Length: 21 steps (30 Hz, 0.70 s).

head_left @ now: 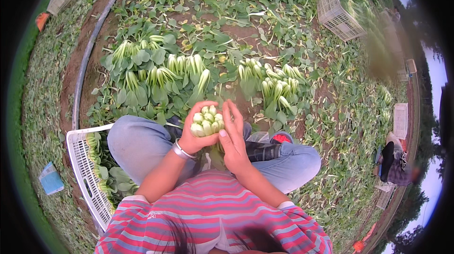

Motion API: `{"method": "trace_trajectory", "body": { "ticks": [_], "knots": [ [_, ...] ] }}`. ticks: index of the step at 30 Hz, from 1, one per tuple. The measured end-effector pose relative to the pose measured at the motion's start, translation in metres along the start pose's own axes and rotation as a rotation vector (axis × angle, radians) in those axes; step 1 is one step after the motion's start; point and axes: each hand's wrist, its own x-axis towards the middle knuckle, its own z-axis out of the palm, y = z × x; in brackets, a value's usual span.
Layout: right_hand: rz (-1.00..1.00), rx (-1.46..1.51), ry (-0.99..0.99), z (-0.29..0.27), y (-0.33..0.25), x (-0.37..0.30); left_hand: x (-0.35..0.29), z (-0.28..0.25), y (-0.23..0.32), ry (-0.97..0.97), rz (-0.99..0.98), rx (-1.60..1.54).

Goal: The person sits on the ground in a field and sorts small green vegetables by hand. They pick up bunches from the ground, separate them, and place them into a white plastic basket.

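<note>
Brown dirt (70, 81) with green leaves (326, 166) all over it.
On the ground sit piles of green vegetables (161, 75), a long gray hose (90, 48), pale crates (335, 16) and a blue packet (52, 181).

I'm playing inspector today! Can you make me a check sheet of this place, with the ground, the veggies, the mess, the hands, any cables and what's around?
Ground: soil, largely covered by leaves.
Veggies: a bunch is held, pale stem ends up; a left pile and a right pile lie ahead; the near crate, by the left knee, holds more greens.
Mess: loose leaves scattered around; a light-blue object at far left.
Hands: left hand wraps the bunch; right hand rests against it, fingers straight.
Cables: nothing seen; a grey hose lies at left.
Surroundings: a far crate ahead right; another person at far right.
</note>
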Motion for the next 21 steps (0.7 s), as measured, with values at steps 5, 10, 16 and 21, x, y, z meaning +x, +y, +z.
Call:
{"method": "trace_trajectory", "body": {
  "ticks": [5,10,16,21],
  "knots": [
    [0.609,0.645,0.115,-0.066,0.122,0.053,0.012,-0.008,-0.02,-0.041,-0.151,-0.162],
    [0.589,-0.783,0.622,-0.156,0.364,0.044,0.038,-0.008,-0.034,-0.207,-0.232,-0.187],
    [0.504,-1.132,0.311,-0.192,0.402,0.046,0.063,-0.019,-0.055,-0.078,-0.37,-0.165],
    [0.47,-0.814,0.751,-0.193,0.4,0.061,0.086,-0.014,-0.067,-0.067,-0.401,-0.179]
  ]
}}
